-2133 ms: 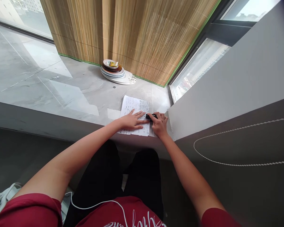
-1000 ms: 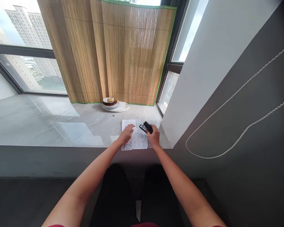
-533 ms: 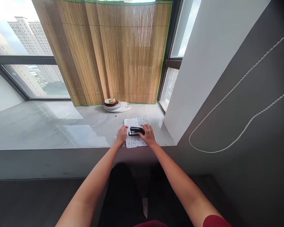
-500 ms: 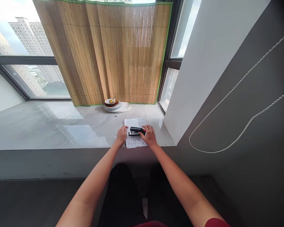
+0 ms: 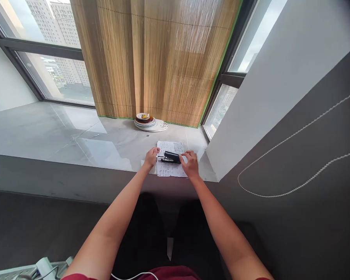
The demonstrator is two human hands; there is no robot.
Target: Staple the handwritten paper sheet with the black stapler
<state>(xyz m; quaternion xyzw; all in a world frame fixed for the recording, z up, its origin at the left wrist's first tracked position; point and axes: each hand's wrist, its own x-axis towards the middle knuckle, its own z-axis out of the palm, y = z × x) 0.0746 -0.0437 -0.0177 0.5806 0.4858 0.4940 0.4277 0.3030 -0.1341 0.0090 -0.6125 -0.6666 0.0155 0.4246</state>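
Observation:
A black stapler (image 5: 172,157) lies over handwritten sheets of paper (image 5: 170,169) near the front edge of the sill. Its top arm is lifted from the base, and a thin silver part sticks out of its left end. My left hand (image 5: 151,158) is closed at that end, its fingertips at the silver part; exactly what they pinch is small and partly hidden. On the other side, my right hand (image 5: 190,163) grips the stapler's right end between thumb and fingers.
A stack of plates (image 5: 146,122) with a small yellow item on top stands at the back of the sill (image 5: 46,132), below a bamboo blind (image 5: 157,70). To the right are a wall and a hanging beaded cord (image 5: 268,196). A white rack (image 5: 43,268) shows at lower left.
The stapler's top arm has swung up further and the silver part now protrudes leftward. My left hand has gone from the paper's edge to the stapler's end. The camera view has tilted.

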